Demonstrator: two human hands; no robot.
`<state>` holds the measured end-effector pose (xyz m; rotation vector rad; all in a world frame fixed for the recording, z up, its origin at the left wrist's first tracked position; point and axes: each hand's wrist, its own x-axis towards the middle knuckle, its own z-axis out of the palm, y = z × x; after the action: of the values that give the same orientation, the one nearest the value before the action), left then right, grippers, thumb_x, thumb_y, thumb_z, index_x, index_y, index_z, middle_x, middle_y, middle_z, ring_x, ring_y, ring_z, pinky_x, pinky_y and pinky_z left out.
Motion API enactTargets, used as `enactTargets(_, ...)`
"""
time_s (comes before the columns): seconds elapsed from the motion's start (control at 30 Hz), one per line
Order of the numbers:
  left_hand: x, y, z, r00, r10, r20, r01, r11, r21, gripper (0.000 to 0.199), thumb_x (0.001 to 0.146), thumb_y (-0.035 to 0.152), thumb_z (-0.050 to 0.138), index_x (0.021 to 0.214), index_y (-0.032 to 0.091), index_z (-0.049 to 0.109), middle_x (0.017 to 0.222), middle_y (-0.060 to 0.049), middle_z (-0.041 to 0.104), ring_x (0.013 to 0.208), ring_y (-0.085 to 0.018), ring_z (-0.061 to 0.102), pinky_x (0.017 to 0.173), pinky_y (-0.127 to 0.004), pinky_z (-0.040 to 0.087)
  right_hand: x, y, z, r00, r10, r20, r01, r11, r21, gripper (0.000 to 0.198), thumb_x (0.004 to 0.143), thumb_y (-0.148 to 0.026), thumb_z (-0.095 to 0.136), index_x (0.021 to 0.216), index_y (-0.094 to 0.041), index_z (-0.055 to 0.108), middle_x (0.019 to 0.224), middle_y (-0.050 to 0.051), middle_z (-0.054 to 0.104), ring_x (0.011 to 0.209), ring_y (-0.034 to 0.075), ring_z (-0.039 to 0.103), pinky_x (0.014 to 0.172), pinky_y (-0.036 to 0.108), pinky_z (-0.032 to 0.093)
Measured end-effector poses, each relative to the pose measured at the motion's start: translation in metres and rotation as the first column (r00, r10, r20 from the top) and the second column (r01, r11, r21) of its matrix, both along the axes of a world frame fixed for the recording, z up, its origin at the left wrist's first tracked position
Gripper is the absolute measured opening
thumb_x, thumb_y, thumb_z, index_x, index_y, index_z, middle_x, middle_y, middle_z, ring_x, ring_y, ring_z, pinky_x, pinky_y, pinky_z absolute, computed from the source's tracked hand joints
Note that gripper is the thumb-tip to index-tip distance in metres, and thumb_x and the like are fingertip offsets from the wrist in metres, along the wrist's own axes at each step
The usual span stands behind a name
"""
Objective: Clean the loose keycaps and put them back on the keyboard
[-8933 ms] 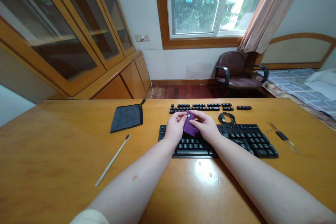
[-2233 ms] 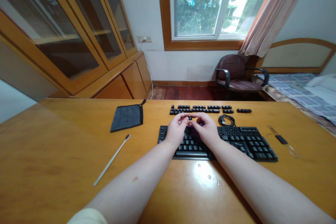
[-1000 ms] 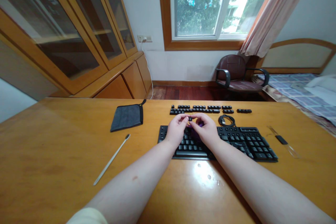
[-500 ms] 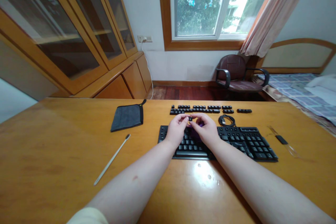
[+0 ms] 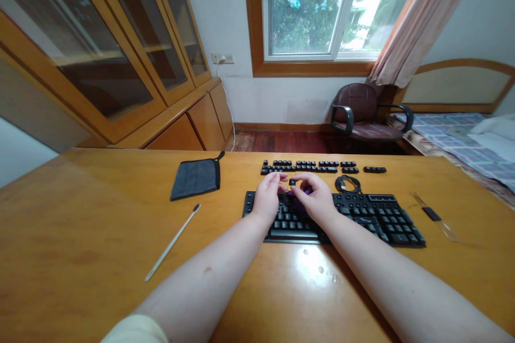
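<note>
My right hand (image 5: 317, 195) pinches a small black keycap (image 5: 292, 182) between thumb and forefinger. Something purple (image 5: 308, 191), perhaps a cloth, is tucked under that hand's fingers, mostly hidden. Just left of the keycap is my left hand (image 5: 269, 193), its fingers loosely curved and apart, with nothing visible in them. Both hands hover over the upper part of a black keyboard (image 5: 293, 235), whose upper rows they partly cover. Behind them, loose black keycaps (image 5: 328, 169) lie in rows on the table. A coiled black cable (image 5: 347, 184) rests behind the keyboard.
On the wooden table (image 5: 96, 225), a dark grey cloth pouch (image 5: 196, 178) and a long pale stick with a dark brush tip (image 5: 172, 244) lie to the left. A wire puller with a black handle (image 5: 432, 214) lies at the right. An armchair (image 5: 360, 112) stands beyond the table.
My left fingers have come off the keycap and moved slightly left. The keycap stays in my right hand at nearly the same spot.
</note>
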<state>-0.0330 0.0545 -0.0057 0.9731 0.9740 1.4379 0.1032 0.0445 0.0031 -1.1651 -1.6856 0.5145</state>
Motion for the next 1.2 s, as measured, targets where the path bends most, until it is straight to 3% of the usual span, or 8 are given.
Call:
enactTargets(0.2, -0.004, 0.008, 0.002, 0.926, 0.187, 0.328, -0.127, 0.972, -0.196, 0.024, 0.080, 0.034, 0.051, 0.078, 0.012, 0.060, 0.070, -0.002, 0.057, 0.047, -0.005, 0.048, 0.050, -0.020, 0.041, -0.004, -0.006, 0.002, 0.954, 0.209, 0.215, -0.196, 0.977, -0.079, 0.017, 0.072, -0.022, 0.059, 0.089, -0.019, 0.060, 0.067, -0.002, 0.055, 0.060, 0.012, 0.050, 0.059, 0.024, 0.042)
enactTargets(0.37, -0.009, 0.012, 0.006, 0.842, 0.279, 0.462, -0.148, 0.942, -0.301, 0.024, 0.083, 0.030, 0.046, 0.074, 0.012, 0.058, 0.067, -0.001, 0.053, 0.045, -0.005, 0.045, 0.048, -0.020, 0.040, -0.011, -0.011, 0.003, 0.858, 0.289, 0.425, -0.257, 0.957, -0.134, 0.020, 0.074, -0.022, 0.057, 0.093, -0.020, 0.063, 0.072, 0.000, 0.060, 0.065, 0.013, 0.053, 0.064, 0.025, 0.042)
enactTargets(0.63, -0.008, 0.013, 0.005, 0.819, 0.312, 0.481, -0.162, 0.931, -0.328, 0.024, 0.084, 0.028, 0.044, 0.072, 0.011, 0.057, 0.065, 0.000, 0.051, 0.044, -0.004, 0.043, 0.046, -0.019, 0.039, -0.011, -0.008, 0.000, 0.793, 0.334, 0.509, -0.284, 0.942, -0.176, 0.018, 0.074, -0.023, 0.058, 0.091, -0.020, 0.065, 0.088, 0.004, 0.065, 0.080, 0.016, 0.059, 0.075, 0.027, 0.044)
enactTargets(1.2, -0.008, 0.012, 0.006, 0.830, 0.295, 0.474, -0.156, 0.938, -0.309, 0.025, 0.084, 0.028, 0.045, 0.071, 0.011, 0.057, 0.063, -0.001, 0.051, 0.043, -0.004, 0.043, 0.047, -0.018, 0.039, -0.010, -0.006, 0.001, 0.791, 0.390, 0.471, -0.342, 0.921, -0.187, 0.018, 0.074, -0.022, 0.057, 0.087, -0.021, 0.069, 0.084, 0.004, 0.068, 0.079, 0.016, 0.061, 0.074, 0.026, 0.046)
